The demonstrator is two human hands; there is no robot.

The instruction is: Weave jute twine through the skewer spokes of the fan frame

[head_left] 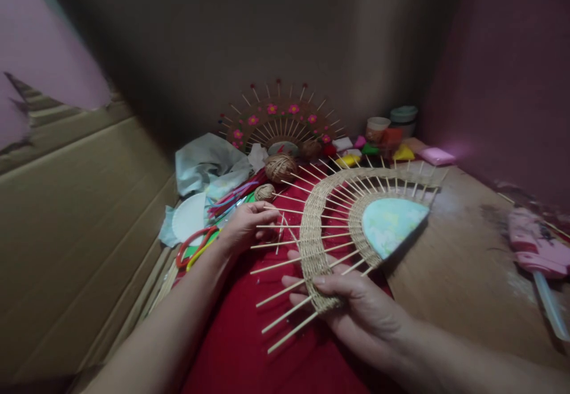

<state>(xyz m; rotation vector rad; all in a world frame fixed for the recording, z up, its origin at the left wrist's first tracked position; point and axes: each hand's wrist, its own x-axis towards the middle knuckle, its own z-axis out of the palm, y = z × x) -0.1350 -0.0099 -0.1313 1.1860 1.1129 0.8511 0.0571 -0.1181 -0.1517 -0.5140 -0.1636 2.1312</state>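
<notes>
My right hand grips a half-round woven fan by the lower end of its outer twine band, thumb on top and fingers underneath. Thin wooden sticks radiate from the fan past two woven bands, and a pale blue-green patterned half disc covers its centre. By the stick tips on the left is my left hand, its fingers curled together; what they hold, if anything, I cannot make out. A few thin white sticks show just beside those fingers, partly behind the fan.
Red cloth covers the middle of the wooden table. Orange-handled scissors, a white scalloped disc and twine balls lie left. A flowered fan stands behind. A pink glue gun lies right; cardboard borders the left.
</notes>
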